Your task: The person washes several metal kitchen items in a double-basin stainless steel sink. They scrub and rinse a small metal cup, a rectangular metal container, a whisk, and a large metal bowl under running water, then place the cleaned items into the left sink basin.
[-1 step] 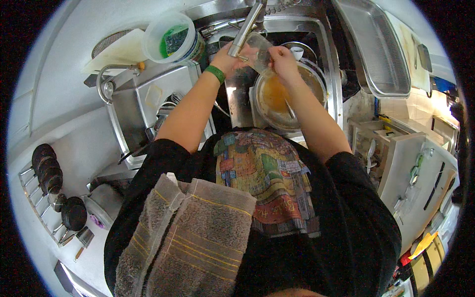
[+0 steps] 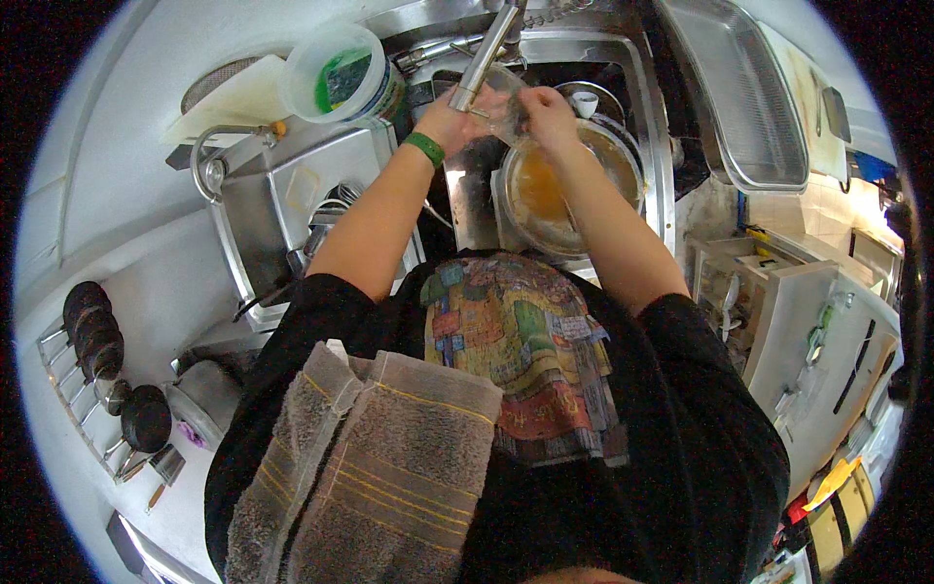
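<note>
Just above a steel sink [image 2: 665, 209] by a white wall [image 2: 122, 127], left hand [image 2: 448, 121] and right hand [image 2: 553, 121] clamp fingers [image 2: 533, 100] on a clear container [image 2: 510, 119].

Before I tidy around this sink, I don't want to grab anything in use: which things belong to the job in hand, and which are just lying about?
Belongs to the job:
clear plastic container, between the left hand and right hand
probably the tap beside them

Apparently lying about:
dark pans, far left
large metal tray, right
whisk, left
</note>
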